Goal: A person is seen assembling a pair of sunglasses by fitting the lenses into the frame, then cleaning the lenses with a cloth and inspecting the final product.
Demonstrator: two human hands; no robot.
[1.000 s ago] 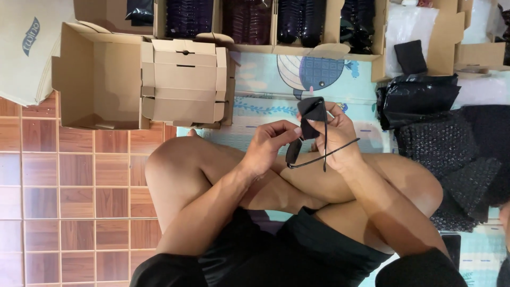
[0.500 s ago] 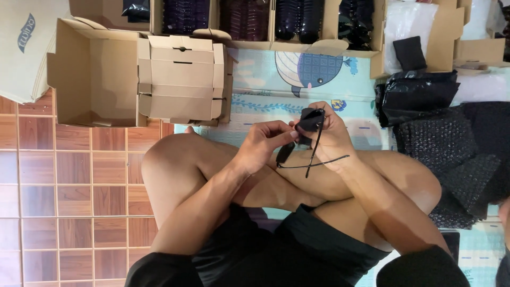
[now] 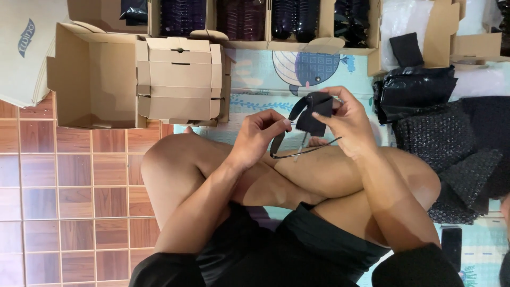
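the right hand (image 3: pixel 348 125) pinches a small black cloth pouch (image 3: pixel 313 112). the left hand (image 3: pixel 257 139) grips the thin glasses (image 3: pixel 297 151) poking out of it.

Seated cross-legged on a floor mat (image 3: pixel 255 79), tiled floor (image 3: pixel 64 191) to the left. Left hand (image 3: pixel 257 141) and right hand (image 3: pixel 348 125) raised above the knees, near each other, a pair of glasses (image 3: pixel 297 151) and a small pouch (image 3: pixel 313 111) between them. Ahead and left, an open cardboard box (image 3: pixel 95 74) on its side, folded small boxes (image 3: pixel 180 79) stacked against its right. Farther ahead, a row of cartons (image 3: pixel 255 21) holding packed items. Right of the hands, bubble wrap sheets (image 3: pixel 451 143) piled on the mat, a plastic bag (image 3: pixel 414 95) just behind them.
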